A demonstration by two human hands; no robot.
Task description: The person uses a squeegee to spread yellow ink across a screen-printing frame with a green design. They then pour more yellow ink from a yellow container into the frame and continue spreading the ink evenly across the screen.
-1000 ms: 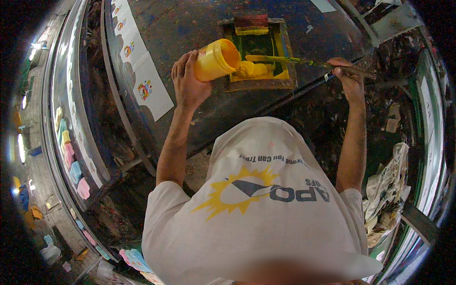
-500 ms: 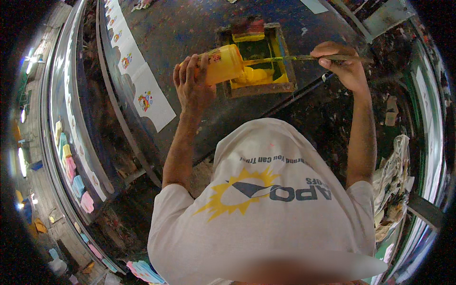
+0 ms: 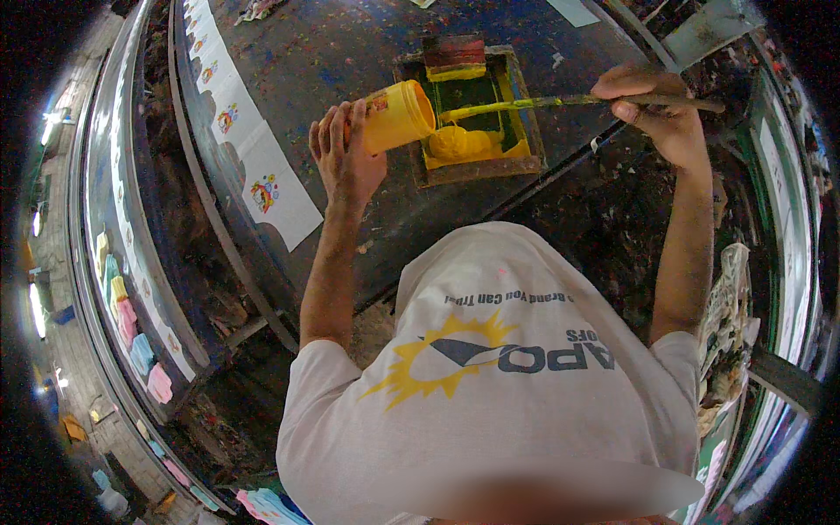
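My left hand (image 3: pixel 343 166) is wrapped round a yellow plastic jar (image 3: pixel 394 116), tipped on its side with its open mouth facing right over a small wooden-framed printing screen (image 3: pixel 477 170). Thick yellow ink (image 3: pixel 464 145) lies pooled inside the near part of that frame, just below the jar's mouth. Between thumb and fingers, my right hand (image 3: pixel 658 114) grips a long thin stick (image 3: pixel 569 101). Its yellow-coated end reaches left across the frame, close to the jar's mouth. A squeegee (image 3: pixel 455 54) with a yellow-stained lower edge leans at the frame's far side.
The frame rests on a dark, paint-specked table (image 3: pixel 350 52). Along its left runs a white printed strip (image 3: pixel 284 206) with small colourful pictures. Pastel cloth pieces (image 3: pixel 140 350) lie farther left. Crumpled pale material (image 3: pixel 724 332) hangs beyond my right arm.
My left hand and the jar have shifted slightly left, and the jar's mouth shows more. My right hand has moved right with the stick. The ink pool looks broader.
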